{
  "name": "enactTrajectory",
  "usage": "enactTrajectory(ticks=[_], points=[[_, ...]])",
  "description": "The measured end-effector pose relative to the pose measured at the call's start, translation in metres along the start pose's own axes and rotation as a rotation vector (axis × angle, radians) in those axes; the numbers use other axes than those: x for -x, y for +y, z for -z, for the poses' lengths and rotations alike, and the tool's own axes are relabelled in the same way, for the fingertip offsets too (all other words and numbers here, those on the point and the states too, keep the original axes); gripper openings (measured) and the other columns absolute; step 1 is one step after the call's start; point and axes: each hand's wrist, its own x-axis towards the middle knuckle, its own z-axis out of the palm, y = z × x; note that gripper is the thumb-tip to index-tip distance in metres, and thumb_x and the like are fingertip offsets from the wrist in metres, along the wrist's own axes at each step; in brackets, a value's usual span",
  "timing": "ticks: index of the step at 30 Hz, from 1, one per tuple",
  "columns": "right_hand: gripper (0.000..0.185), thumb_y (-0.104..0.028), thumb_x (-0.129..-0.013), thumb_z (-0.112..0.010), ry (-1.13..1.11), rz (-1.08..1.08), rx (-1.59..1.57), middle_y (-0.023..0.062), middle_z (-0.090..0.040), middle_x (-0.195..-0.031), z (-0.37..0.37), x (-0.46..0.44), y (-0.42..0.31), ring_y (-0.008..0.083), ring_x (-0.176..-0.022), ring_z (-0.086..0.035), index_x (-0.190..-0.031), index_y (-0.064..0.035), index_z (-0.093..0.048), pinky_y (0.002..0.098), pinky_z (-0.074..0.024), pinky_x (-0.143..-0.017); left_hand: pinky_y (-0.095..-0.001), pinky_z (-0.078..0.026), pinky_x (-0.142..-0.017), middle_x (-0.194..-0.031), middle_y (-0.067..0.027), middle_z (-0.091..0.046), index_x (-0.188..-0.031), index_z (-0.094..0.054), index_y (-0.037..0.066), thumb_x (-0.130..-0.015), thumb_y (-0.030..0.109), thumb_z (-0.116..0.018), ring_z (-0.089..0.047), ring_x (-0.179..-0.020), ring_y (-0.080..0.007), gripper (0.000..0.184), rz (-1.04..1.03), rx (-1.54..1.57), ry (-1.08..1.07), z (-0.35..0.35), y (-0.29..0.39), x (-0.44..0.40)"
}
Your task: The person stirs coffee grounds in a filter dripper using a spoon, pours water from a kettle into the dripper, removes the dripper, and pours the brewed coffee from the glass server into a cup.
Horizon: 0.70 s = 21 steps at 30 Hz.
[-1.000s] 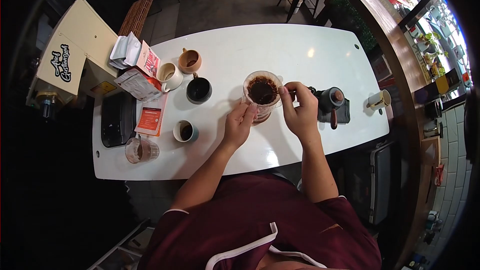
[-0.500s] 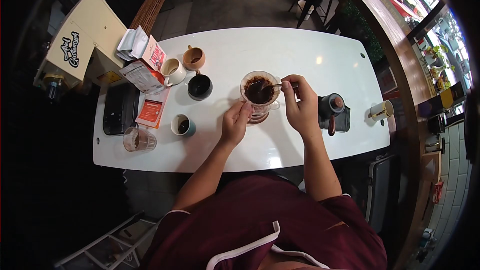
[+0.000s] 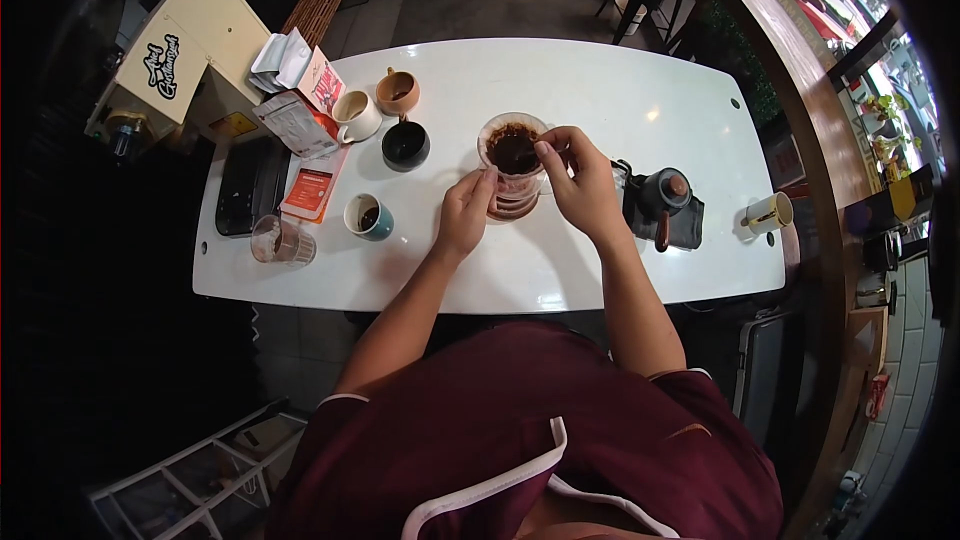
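A glass dripper (image 3: 512,148) with wet dark coffee inside sits on a glass server (image 3: 513,202) on the white table. My left hand (image 3: 466,212) has its fingers closed on the dripper's near left side. Over the right rim, my right hand (image 3: 580,180) pinches a spoon, mostly hidden behind the fingers, with its lower end in the coffee. To the right stands a black kettle (image 3: 662,192) with a wooden handle on a dark cloth (image 3: 686,226).
Left of the dripper are a black cup (image 3: 405,146), a brown cup (image 3: 397,92), a cream mug (image 3: 357,116), a teal cup (image 3: 369,218) and a ribbed glass (image 3: 283,242). Coffee bags (image 3: 300,126) and a black scale (image 3: 250,188) lie beyond. A patterned cup (image 3: 768,213) stands far right.
The camera view has shifted, so the table appears higher. My right hand has moved closer to the dripper, and the spoon, visible half a second ago, is now mostly hidden. My left hand keeps its hold.
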Motion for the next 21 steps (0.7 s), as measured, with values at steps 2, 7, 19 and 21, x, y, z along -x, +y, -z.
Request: enactTrajectory(ticks=[2, 7, 19, 21], points=[[0.015, -0.012, -0.089, -0.062, 0.017, -0.026, -0.099, 0.0084, -0.062, -0.076, -0.001, 0.001, 0.004, 0.013, -0.062, -0.052, -0.093, 0.0018, -0.06, 0.0263, -0.0445, -0.06, -0.02, -0.035, -0.057, -0.068, 0.0024, -0.05, -0.087, -0.062, 0.002, -0.1, 0.033, -0.042, -0.045, -0.063, -0.0051, 0.039, 0.029, -0.007, -0.024, 0.002, -0.002, -0.001], [0.015, -0.014, -0.089, -0.063, 0.069, -0.026, -0.056, 0.0049, -0.062, -0.069, 0.006, 0.0, -0.004, 0.0075, -0.06, -0.051, -0.091, 0.0005, -0.063, 0.0225, -0.0417, -0.055, -0.0188, -0.033, -0.058, -0.065, 0.0042, -0.046, -0.089, -0.063, 0.0, -0.1, 0.028, -0.045, -0.042, -0.063, -0.0036, 0.035, 0.045, 0.047, -0.002, 0.001, -0.004, 0.001], [0.012, -0.012, -0.084, -0.069, 0.165, 0.072, 0.067, 0.0088, -0.068, -0.07, 0.003, 0.003, 0.006, 0.0103, -0.061, -0.061, -0.085, -0.0002, -0.069, 0.0227, -0.0456, -0.054, -0.0187, -0.032, -0.059, -0.066, 0.004, -0.045, -0.087, -0.061, 0.0, -0.1, 0.03, -0.043, -0.041, -0.063, -0.004, 0.037, 0.026, 0.063, 0.004, -0.002, -0.003, 0.001], [0.012, -0.012, -0.084, -0.068, 0.175, 0.066, 0.089, 0.0087, -0.067, -0.068, 0.001, 0.004, 0.005, 0.0105, -0.059, -0.062, -0.083, 0.0001, -0.069, 0.0228, -0.0458, -0.053, -0.0203, -0.036, -0.058, -0.07, 0.0007, -0.051, -0.079, -0.058, 0.003, -0.1, 0.035, -0.043, -0.045, -0.064, -0.0058, 0.041, 0.049, 0.019, 0.016, -0.001, -0.002, 0.0]])
